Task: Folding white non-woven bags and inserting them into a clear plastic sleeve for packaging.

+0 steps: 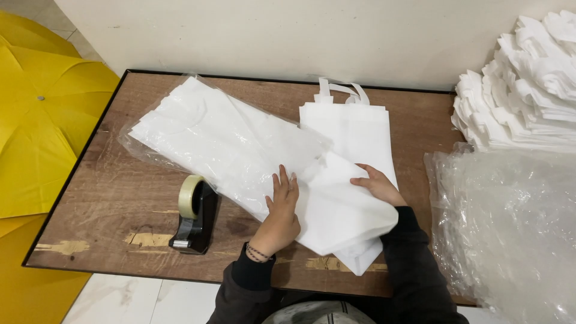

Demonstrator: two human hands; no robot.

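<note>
Bagging step: left hand (pixel 281 211), fingers flat, presses the clear plastic sleeve (pixel 198 129); right hand (pixel 377 184), fingers spread, steadies the folded white tote bags (pixel 345 207) protruding at its near end. Pushing them fully inside likely calls for an even slide leftward.

Tape dispenser (pixel 193 216), yellow umbrella (pixel 36 126), stacked white bags (pixel 528 90).

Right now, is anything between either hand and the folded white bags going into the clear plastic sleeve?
Nothing visible. The left hand and right hand both rest directly on the folded white bags, whose far end already sits inside the clear plastic sleeve. The tape dispenser stands aside.
</note>
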